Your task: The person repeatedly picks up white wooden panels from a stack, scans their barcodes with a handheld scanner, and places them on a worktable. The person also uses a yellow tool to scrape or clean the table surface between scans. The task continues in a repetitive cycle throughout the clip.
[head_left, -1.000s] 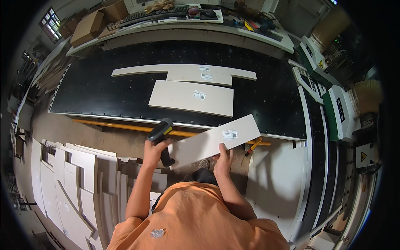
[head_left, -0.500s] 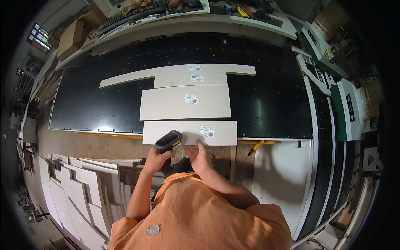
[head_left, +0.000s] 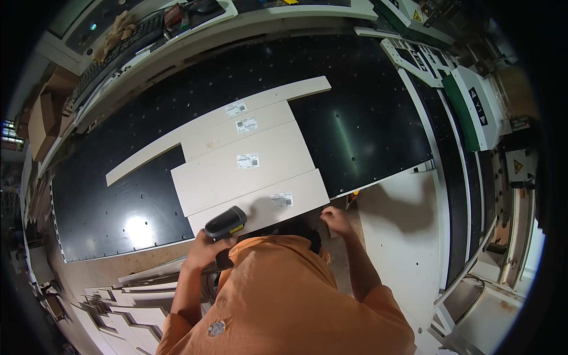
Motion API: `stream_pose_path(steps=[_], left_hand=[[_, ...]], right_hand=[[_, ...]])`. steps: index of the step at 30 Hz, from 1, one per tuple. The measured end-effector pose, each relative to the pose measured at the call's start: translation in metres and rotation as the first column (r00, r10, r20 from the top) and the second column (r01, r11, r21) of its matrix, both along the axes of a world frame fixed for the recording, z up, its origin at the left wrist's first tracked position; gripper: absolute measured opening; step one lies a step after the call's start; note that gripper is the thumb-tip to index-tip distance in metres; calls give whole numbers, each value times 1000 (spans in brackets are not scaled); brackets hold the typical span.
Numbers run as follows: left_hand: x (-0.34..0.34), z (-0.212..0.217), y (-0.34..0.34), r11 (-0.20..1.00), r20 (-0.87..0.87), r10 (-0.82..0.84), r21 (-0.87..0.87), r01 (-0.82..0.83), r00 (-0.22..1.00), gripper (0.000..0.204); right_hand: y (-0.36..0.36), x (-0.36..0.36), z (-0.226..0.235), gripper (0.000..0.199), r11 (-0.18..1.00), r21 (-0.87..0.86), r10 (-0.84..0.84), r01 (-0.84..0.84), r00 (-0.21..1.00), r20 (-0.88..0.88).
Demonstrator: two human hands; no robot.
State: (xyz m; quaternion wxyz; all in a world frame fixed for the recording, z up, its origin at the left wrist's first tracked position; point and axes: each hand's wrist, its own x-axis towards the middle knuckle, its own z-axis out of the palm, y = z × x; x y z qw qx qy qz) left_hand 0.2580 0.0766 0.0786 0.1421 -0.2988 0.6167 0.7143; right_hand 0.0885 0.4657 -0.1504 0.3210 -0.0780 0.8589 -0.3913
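My left hand [head_left: 203,251] is wrapped round the handle of a dark barcode scanner [head_left: 226,222] with a yellow mark on its side. The scanner's head is over the left part of the nearest pale panel [head_left: 260,208]. A white printed label [head_left: 282,199] lies on that panel, right of the scanner. My right hand [head_left: 338,221] is just off the panel's near right corner, fingers curled in, with nothing visible in them. Beyond lie a wider labelled panel [head_left: 275,158], a narrower one [head_left: 269,121] and a long labelled strip [head_left: 177,140], edges together.
The panels rest on a black table [head_left: 373,136] dotted with small holes. Cut boards [head_left: 127,316] stand stacked at lower left. A white-and-green machine unit [head_left: 473,106] is on the right. Along the far side runs a shelf with a keyboard [head_left: 127,50]. A cardboard box [head_left: 44,124] sits far left.
My right hand has left the near panel's edge and moved right. The near panel now meets the wider panel, closing the gap. The whole view has turned; the scanner stays in my left hand.
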Motion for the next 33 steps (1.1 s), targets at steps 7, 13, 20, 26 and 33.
stream_pose_path(steps=[7, 13, 20, 26, 33], left_hand=[[-140, -5, -76, 947, -332, 119, -245, -207, 936, 45], [-269, -34, -102, 889, -257, 299, -274, -366, 919, 43], [-305, -59, -86, 939, -332, 267, -120, -321, 905, 39], [-311, -63, -66, 940, -350, 184, -210, -269, 918, 37], [-314, -66, -66, 907, -303, 178, -318, -276, 936, 41]], right_hand=[[107, -75, -133, 41, 894, 11, -410, 448, 828, -383], [83, -109, -102, 14, 871, -80, -488, 485, 872, -26], [106, -71, 37, 38, 213, -396, -948, 893, 286, 137], [93, -39, 206, 36, -56, -765, -865, 642, 352, 359], [-35, 15, 331, 36, 975, -170, -113, 145, 976, 188]])
